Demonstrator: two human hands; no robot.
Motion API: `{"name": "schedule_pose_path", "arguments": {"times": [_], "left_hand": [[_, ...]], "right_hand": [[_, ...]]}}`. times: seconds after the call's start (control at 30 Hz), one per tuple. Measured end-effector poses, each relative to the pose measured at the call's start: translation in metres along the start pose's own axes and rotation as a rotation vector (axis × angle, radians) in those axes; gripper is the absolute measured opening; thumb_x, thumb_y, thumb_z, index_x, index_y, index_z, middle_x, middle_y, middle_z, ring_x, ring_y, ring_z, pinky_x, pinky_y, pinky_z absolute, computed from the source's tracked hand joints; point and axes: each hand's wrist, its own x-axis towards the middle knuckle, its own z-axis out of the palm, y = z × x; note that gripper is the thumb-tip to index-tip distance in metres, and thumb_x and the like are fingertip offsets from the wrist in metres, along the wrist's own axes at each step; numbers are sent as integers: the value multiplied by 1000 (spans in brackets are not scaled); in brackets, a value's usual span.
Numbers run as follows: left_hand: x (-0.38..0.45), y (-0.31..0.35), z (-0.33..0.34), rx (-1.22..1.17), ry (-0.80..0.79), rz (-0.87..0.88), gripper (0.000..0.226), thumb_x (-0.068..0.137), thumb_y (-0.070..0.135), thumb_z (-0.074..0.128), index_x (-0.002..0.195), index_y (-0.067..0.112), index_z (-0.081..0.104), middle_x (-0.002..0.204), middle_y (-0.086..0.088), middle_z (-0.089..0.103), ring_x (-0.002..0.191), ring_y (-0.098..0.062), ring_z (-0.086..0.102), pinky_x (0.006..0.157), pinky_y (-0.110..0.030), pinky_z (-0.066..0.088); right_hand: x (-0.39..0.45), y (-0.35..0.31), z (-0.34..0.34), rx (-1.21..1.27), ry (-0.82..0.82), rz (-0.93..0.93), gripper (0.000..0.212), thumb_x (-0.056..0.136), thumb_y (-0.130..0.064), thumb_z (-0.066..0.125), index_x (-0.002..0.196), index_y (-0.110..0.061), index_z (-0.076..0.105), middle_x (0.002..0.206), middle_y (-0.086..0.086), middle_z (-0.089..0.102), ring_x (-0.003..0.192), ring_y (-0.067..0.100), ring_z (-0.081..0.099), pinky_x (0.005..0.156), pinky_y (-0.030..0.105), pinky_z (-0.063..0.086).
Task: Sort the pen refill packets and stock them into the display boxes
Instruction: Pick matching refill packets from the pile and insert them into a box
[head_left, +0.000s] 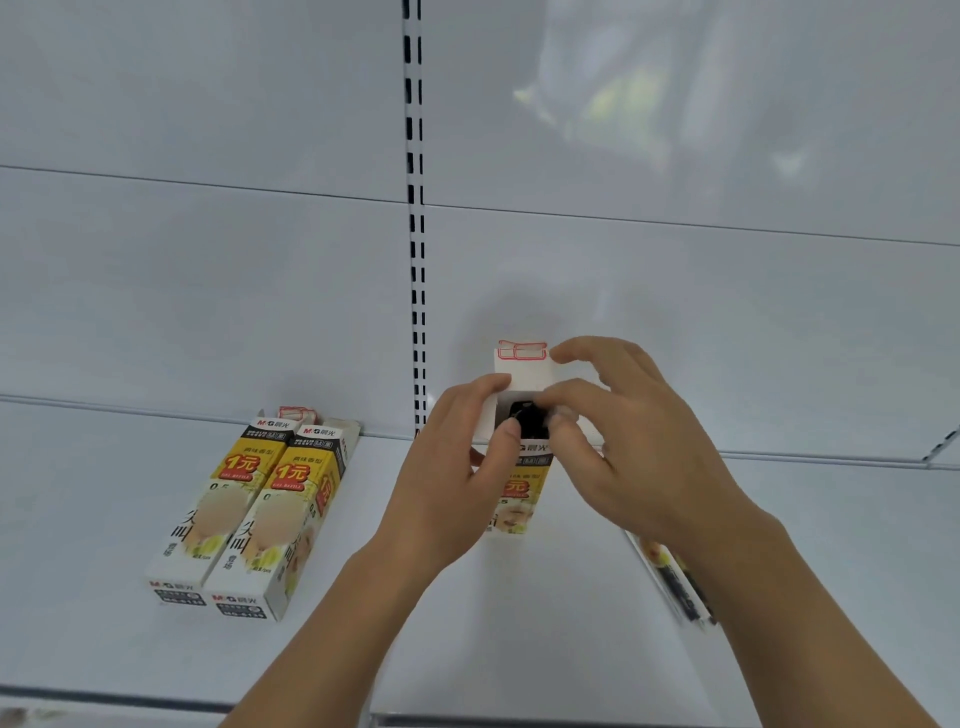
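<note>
A yellow, white and black display box is held above the white shelf, its white top flap folded up and open, dark refill ends showing in its mouth. Two matching boxes lie flat side by side, touching, well to its left. Another box lies at the right, mostly hidden and blurred.

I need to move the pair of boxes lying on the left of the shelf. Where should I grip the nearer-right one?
Take the right box of the pair by its near bottom end, fingers from above and the free right side: its left side sits against its twin.
</note>
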Motion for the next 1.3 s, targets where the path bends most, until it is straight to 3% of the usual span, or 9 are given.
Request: {"name": "schedule_pose_path", "arguments": {"times": [0.33, 0.43, 0.53, 0.67, 0.83, 0.97, 1.03, 1.17, 1.3], "left_hand": [[0, -3, 3, -14, 17, 19, 38, 109, 32, 45, 146, 35, 49, 139, 19, 53, 124, 5, 53, 87, -16, 53], [1, -4, 3, -12, 9, 14, 43, 105, 42, 38, 147, 37, 46, 139, 20, 52, 125, 2, 54, 93, -28, 55], [1, -6, 3, 1, -13, 26, 45, 105, 52, 33, 148, 40, 43, 139, 20, 51, 125, -2, 56, 96, -37, 57], [3, -2, 6, -16, -26, 31, 45, 107, 54, 35, 146, 36, 47, 138, 18, 51, 116, 6, 57, 88, -20, 56], [1, 10, 22, -44, -94, 104, 46, 105, 49, 42, 145, 28, 51, 136, 14, 52, 120, 5, 55, 87, -11, 50], [-2, 16, 33, -62, -78, 91, 45, 105, 49, 43, 145, 29, 52, 135, 17, 53, 118, 6, 56, 87, -13, 51], [-2, 19, 35, -85, -76, 68, 46, 103, 51, 42, 145, 33, 52, 135, 19, 53, 119, 7, 56, 88, -13, 51], [-3, 22, 41, -84, -84, 35, 46, 102, 54, 40, 144, 40, 51, 137, 23, 52, 121, 7, 55, 90, -15, 52], [-4, 25, 41, -98, -70, -11, 44, 97, 59, 39, 138, 47, 49, 135, 24, 53, 117, 11, 54, 86, -10, 49]], "right_hand": [[-6, -3, 18, -104, -85, 9, 48, 98, -40, 36, 110, -24, 80, 146, 1, 55, 141, 22, 42, 100, 48, 51], [-7, -2, 15, -53, -104, -5, 48, 101, -40, 35, 126, -26, 73, 152, 0, 49, 145, 20, 37, 108, 48, 47], [-15, 3, 4, 31, -3, 37, 48, 107, -44, 33, 141, -27, 62, 154, -5, 45, 147, 15, 36, 112, 38, 42], [-32, 33, -1, -5, 209, 216, 41, 108, -37, 41, 136, -21, 66, 136, -3, 60, 132, 17, 51, 103, 32, 44], [-69, 94, 22, -277, -212, 540, 31, 104, -43, 51, 123, -31, 72, 116, -8, 68, 111, 18, 60, 89, 35, 52], [-88, 104, 41, -315, -381, 680, 37, 99, -53, 51, 81, -28, 71, 84, -7, 58, 81, 17, 60, 72, 35, 54], [-92, 102, 51, -352, -455, 720, 33, 96, -53, 54, 79, -26, 62, 86, -7, 52, 79, 18, 57, 67, 32, 50], [-94, 103, 57, -310, -452, 751, 21, 96, -47, 59, 98, -26, 61, 94, -6, 53, 84, 18, 56, 66, 32, 46], [-97, 105, 58, -194, -383, 784, 10, 93, -30, 56, 88, -24, 63, 87, -8, 65, 82, 19, 62, 71, 35, 56]]}}
